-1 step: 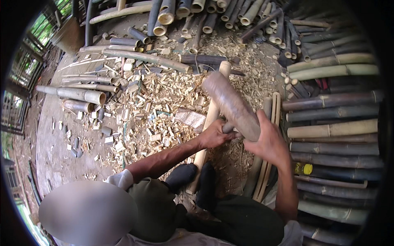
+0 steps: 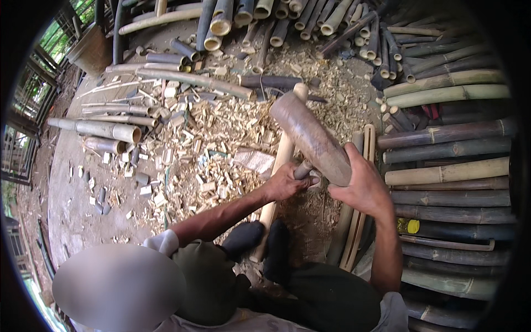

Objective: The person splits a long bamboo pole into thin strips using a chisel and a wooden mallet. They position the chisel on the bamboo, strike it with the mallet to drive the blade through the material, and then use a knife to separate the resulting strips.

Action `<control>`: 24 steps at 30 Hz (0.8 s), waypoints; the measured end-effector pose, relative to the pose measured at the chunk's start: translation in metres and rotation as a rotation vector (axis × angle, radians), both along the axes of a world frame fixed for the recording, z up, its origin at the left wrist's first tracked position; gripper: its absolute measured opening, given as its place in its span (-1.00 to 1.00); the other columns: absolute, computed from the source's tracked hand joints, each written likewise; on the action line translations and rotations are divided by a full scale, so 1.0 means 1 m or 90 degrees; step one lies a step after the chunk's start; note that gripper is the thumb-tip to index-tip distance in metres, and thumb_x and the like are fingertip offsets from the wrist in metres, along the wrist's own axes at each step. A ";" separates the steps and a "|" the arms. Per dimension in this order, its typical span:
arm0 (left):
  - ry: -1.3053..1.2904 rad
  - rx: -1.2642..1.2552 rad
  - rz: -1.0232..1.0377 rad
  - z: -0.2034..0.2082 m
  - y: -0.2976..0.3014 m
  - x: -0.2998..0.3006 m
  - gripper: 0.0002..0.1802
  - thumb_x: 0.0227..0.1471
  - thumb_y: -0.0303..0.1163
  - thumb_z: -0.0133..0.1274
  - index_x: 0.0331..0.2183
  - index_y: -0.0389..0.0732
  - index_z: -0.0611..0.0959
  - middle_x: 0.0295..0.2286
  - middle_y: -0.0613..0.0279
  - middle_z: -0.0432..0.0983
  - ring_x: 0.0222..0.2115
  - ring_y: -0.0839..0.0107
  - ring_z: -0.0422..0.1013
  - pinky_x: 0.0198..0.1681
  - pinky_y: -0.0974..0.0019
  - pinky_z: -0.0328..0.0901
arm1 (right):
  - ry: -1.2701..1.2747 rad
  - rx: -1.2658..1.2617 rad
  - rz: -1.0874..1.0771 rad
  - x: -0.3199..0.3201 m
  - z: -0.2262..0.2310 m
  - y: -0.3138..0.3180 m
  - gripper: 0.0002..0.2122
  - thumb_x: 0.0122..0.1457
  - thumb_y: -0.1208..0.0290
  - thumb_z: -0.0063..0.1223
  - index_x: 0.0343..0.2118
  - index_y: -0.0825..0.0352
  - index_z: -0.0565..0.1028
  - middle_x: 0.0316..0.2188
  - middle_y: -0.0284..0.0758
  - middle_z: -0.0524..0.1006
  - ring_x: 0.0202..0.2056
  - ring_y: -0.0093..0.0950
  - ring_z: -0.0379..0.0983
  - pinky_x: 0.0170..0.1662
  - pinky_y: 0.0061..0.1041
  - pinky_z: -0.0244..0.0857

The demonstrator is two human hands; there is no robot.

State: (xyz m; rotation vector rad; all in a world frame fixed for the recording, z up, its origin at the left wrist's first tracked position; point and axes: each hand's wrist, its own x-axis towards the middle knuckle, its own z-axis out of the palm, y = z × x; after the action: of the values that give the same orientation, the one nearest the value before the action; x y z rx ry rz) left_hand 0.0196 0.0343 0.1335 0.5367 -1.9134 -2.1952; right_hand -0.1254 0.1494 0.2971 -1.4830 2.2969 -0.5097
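Note:
In my right hand (image 2: 362, 185) is the near end of a thick brown wooden club (image 2: 310, 133), slanting away to the upper left. My left hand (image 2: 287, 182) is closed around a short, round-ended tool handle (image 2: 302, 169), just beside the club. What the handle leads to is hidden by the hand, so the tool's kind does not show. Beneath both hands a long pale bamboo piece (image 2: 283, 150) runs away from me. Its near end lies between my dark-shod feet (image 2: 243, 239).
Pale chips (image 2: 221, 130) litter the ground. A flat stone-like block (image 2: 254, 159) lies left of the bamboo. Slotted bamboo lengths (image 2: 362, 213) lie close on the right, beyond them stacked bamboo poles (image 2: 448, 176). More cut bamboo tubes (image 2: 221, 26) are piled at the far side.
The club and the handle have shifted slightly leftward, and the club looks sharper. The whole view has moved a little. Both hands keep their grip.

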 end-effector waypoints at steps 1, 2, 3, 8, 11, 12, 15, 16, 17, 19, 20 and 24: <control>0.013 0.067 0.018 -0.002 0.006 0.003 -0.70 0.17 -0.22 0.27 -0.28 -0.25 0.59 -0.57 0.39 0.45 -0.57 0.58 0.34 -0.49 0.36 0.28 | -0.060 0.150 0.009 0.001 0.030 -0.009 -0.29 -0.23 0.39 0.32 0.08 0.47 0.33 -0.19 0.13 0.54 -0.10 -0.05 0.56 0.00 -0.24 0.38; -0.021 0.095 0.010 -0.005 0.000 0.003 -0.70 0.17 -0.23 0.27 -0.24 -0.25 0.59 -0.55 0.39 0.47 -0.55 0.60 0.35 -0.48 0.38 0.30 | -0.039 0.127 0.011 0.001 0.042 -0.013 -0.34 -0.18 0.38 0.30 0.06 0.45 0.34 -0.19 0.12 0.55 -0.12 -0.05 0.58 -0.04 -0.21 0.40; -0.061 0.132 0.001 0.001 -0.003 0.007 -0.70 0.18 -0.25 0.27 -0.20 -0.26 0.59 -0.54 0.40 0.49 -0.54 0.61 0.36 -0.47 0.40 0.31 | -0.024 0.112 0.013 0.002 0.047 -0.014 -0.39 -0.13 0.37 0.29 0.04 0.44 0.35 -0.19 0.10 0.57 -0.14 -0.06 0.59 -0.08 -0.17 0.43; 0.075 0.130 0.058 -0.013 0.009 0.011 -0.70 0.13 -0.24 0.31 -0.41 -0.29 0.64 -0.49 0.32 0.59 -0.48 0.59 0.47 -0.38 0.42 0.40 | -0.235 -0.408 -0.085 0.009 0.069 -0.005 -0.44 -0.01 0.41 0.30 0.07 0.39 0.35 -0.18 -0.18 0.56 -0.21 -0.41 0.56 -0.18 -0.43 0.43; 0.005 0.079 0.095 -0.023 0.016 0.017 -0.80 0.13 -0.38 0.27 -0.41 -0.30 0.65 -0.50 0.32 0.59 -0.48 0.56 0.46 -0.37 0.37 0.39 | -0.107 -0.006 -0.078 0.023 0.033 -0.012 -0.28 -0.05 0.36 0.33 0.19 0.48 0.28 -0.05 0.04 0.52 0.00 -0.13 0.50 0.08 -0.28 0.36; -0.012 0.041 0.095 -0.028 0.020 0.023 -0.83 0.11 -0.41 0.26 -0.37 -0.31 0.66 -0.49 0.31 0.58 -0.47 0.55 0.45 -0.37 0.35 0.38 | -0.068 0.225 -0.014 0.032 0.020 -0.023 -0.22 -0.08 0.33 0.35 0.22 0.51 0.26 -0.01 0.12 0.51 0.07 0.00 0.48 0.15 -0.23 0.35; 0.038 -0.008 0.134 -0.008 0.015 0.023 -0.86 0.09 -0.43 0.21 -0.46 -0.26 0.62 -0.54 0.27 0.55 -0.54 0.52 0.42 -0.40 0.33 0.37 | -0.075 0.169 -0.061 0.011 -0.006 -0.009 -0.26 -0.16 0.33 0.39 0.12 0.50 0.33 -0.12 0.08 0.55 -0.07 -0.06 0.56 0.05 -0.24 0.40; 0.073 0.045 0.180 -0.017 0.009 0.027 -0.84 0.11 -0.41 0.18 -0.48 -0.24 0.60 -0.56 0.27 0.53 -0.55 0.52 0.42 -0.41 0.34 0.37 | -0.100 0.109 -0.042 0.008 -0.016 -0.005 -0.28 -0.16 0.32 0.39 0.09 0.47 0.33 -0.16 0.07 0.56 -0.13 -0.06 0.57 0.00 -0.22 0.42; 0.107 0.097 0.226 -0.027 0.001 0.030 -0.80 0.14 -0.39 0.14 -0.51 -0.21 0.58 -0.57 0.27 0.52 -0.57 0.52 0.41 -0.43 0.34 0.38 | -0.125 0.050 -0.026 0.001 -0.028 0.002 -0.30 -0.17 0.31 0.39 0.06 0.45 0.32 -0.21 0.06 0.57 -0.18 -0.05 0.59 -0.04 -0.20 0.43; 0.043 0.246 0.286 -0.041 -0.030 0.032 -0.83 -0.02 -0.38 0.06 -0.60 -0.13 0.49 -0.71 0.39 0.35 -0.74 0.54 0.20 -0.67 0.43 0.12 | -0.237 -0.031 -0.037 -0.011 -0.039 0.019 -0.31 -0.11 0.35 0.38 0.11 0.46 0.33 -0.13 -0.07 0.56 -0.08 -0.25 0.55 0.03 -0.31 0.38; 0.064 0.334 0.305 -0.054 -0.044 0.032 -0.80 -0.02 -0.34 0.03 -0.62 -0.09 0.45 -0.73 0.44 0.27 -0.76 0.57 0.10 -0.70 0.43 0.03 | -0.299 -0.074 -0.056 -0.015 -0.041 0.026 -0.32 -0.09 0.36 0.37 0.12 0.46 0.33 -0.11 -0.11 0.55 -0.06 -0.29 0.53 0.06 -0.34 0.36; 0.089 0.615 0.312 -0.087 -0.078 0.046 -0.78 -0.02 -0.31 0.04 -0.63 -0.04 0.40 -0.78 0.54 0.07 -0.79 0.61 -0.07 -0.74 0.42 -0.12 | -0.477 -0.129 -0.104 -0.016 -0.044 0.031 -0.36 -0.03 0.44 0.33 0.15 0.46 0.33 -0.04 -0.24 0.51 -0.01 -0.46 0.46 0.11 -0.43 0.30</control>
State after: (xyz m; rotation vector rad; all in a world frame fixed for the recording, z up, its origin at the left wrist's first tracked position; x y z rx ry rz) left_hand 0.0657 -0.0439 0.0469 0.8245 -0.4528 -2.5526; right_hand -0.1416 0.1808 0.2535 -0.9411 1.7937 -1.1461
